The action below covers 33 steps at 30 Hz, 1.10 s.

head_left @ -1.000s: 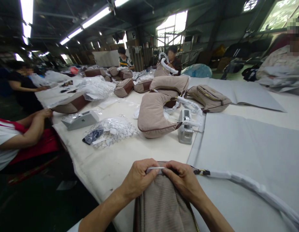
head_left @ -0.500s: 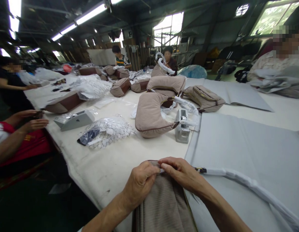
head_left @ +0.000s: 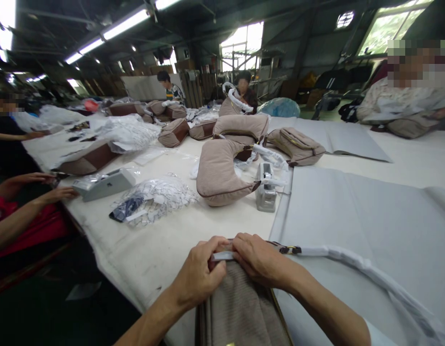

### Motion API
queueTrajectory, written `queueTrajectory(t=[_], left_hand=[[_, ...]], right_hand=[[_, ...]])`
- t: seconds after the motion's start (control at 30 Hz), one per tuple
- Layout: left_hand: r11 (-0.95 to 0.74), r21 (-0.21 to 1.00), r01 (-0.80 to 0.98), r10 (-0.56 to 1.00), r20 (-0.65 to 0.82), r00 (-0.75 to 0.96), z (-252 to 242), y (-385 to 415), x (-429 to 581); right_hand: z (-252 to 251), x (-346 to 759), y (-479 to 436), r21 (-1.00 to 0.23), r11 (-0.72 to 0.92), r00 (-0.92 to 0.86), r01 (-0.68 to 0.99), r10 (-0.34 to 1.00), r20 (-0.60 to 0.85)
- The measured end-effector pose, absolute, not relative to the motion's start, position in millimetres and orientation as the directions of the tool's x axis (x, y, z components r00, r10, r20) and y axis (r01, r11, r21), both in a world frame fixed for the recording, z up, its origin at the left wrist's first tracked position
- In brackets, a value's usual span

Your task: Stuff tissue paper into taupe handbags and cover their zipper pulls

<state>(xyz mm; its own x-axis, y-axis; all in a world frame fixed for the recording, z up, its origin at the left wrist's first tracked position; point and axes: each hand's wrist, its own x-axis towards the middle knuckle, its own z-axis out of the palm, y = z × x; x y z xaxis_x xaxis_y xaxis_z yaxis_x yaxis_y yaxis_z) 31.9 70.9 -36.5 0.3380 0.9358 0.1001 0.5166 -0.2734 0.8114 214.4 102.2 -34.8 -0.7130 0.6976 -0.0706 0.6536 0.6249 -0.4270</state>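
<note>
A taupe ribbed handbag [head_left: 240,307] with a yellowish zip lies close in front of me. At its far end, my left hand [head_left: 198,274] is closed, with thumb and fingers around a small white strip [head_left: 223,256] at the edge. Pressed beside it, my right hand [head_left: 260,262] has its fingers curled over the same edge, partly hiding the strip. From the bag's right side runs a strap wrapped in white [head_left: 341,253], joined by a dark fitting [head_left: 290,250].
Beyond my hands lie another taupe bag [head_left: 217,175], a grey tape dispenser [head_left: 266,190] and a clear plastic bundle [head_left: 153,199]. Grey sheets [head_left: 352,206] cover the right side. A second dispenser [head_left: 105,183] stands near a co-worker's hands [head_left: 56,192] at left. More people sit farther back.
My left hand has shifted left and its grip has loosened, showing more of the white strip. My right hand has moved slightly left, its fingers now curled over the edge. The view has turned slightly right.
</note>
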Motion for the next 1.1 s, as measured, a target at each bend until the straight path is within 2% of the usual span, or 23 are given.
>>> queueTrajectory(t=[0.07, 0.13, 0.33, 0.4, 0.47, 0.53, 0.6, 0.63, 0.7, 0.8, 0.9, 1.1], left_hand=[[-0.155, 0.832, 0.532, 0.947, -0.028, 0.319, -26, 74, 31], [-0.103, 0.836, 0.539, 0.946, -0.086, 0.314, -19, 77, 32], [-0.176, 0.754, 0.633, 0.953, -0.031, 0.302, -18, 78, 37], [-0.247, 0.693, 0.677, 0.949, 0.032, 0.313, -22, 76, 37], [-0.321, 0.640, 0.698, 0.937, 0.108, 0.333, -28, 73, 36], [-0.398, 0.602, 0.692, 0.915, 0.202, 0.350, -36, 71, 35], [-0.470, 0.568, 0.676, 0.883, 0.299, 0.362, -45, 69, 34], [-0.503, 0.553, 0.664, 0.864, 0.343, 0.368, -50, 69, 34], [-0.546, 0.530, 0.649, 0.836, 0.405, 0.372, -58, 70, 35], [-0.551, 0.519, 0.653, 0.827, 0.440, 0.349, -65, 71, 34], [-0.547, 0.527, 0.650, 0.830, 0.441, 0.342, -65, 71, 34], [-0.536, 0.562, 0.630, 0.839, 0.439, 0.321, -64, 72, 35]], right_hand=[[-33, 214, 101, -0.421, 0.627, -0.711, 0.655, 0.700, -0.063], [-31, 213, 100, -0.418, 0.627, -0.705, 0.657, 0.707, -0.048], [-34, 209, 91, -0.495, 0.600, -0.666, 0.628, 0.744, 0.056], [-36, 213, 92, -0.574, 0.574, -0.656, 0.584, 0.750, 0.082], [-40, 224, 101, -0.719, 0.494, -0.620, 0.488, 0.776, 0.112], [-44, 244, 121, -0.867, 0.296, -0.416, 0.400, 0.902, 0.116], [-48, 270, 150, -0.942, 0.060, -0.075, 0.331, 0.996, 0.037], [-50, 282, 167, -0.951, -0.040, 0.073, 0.308, 0.997, -0.019], [-54, 303, 198, -0.941, -0.197, 0.226, 0.275, 0.964, -0.136], [-60, 316, 235, -0.895, -0.395, 0.275, 0.208, 0.901, -0.334], [-65, 315, 257, -0.823, -0.553, 0.247, 0.130, 0.822, -0.513], [-70, 310, 279, -0.715, -0.699, 0.233, 0.016, 0.698, -0.677]])
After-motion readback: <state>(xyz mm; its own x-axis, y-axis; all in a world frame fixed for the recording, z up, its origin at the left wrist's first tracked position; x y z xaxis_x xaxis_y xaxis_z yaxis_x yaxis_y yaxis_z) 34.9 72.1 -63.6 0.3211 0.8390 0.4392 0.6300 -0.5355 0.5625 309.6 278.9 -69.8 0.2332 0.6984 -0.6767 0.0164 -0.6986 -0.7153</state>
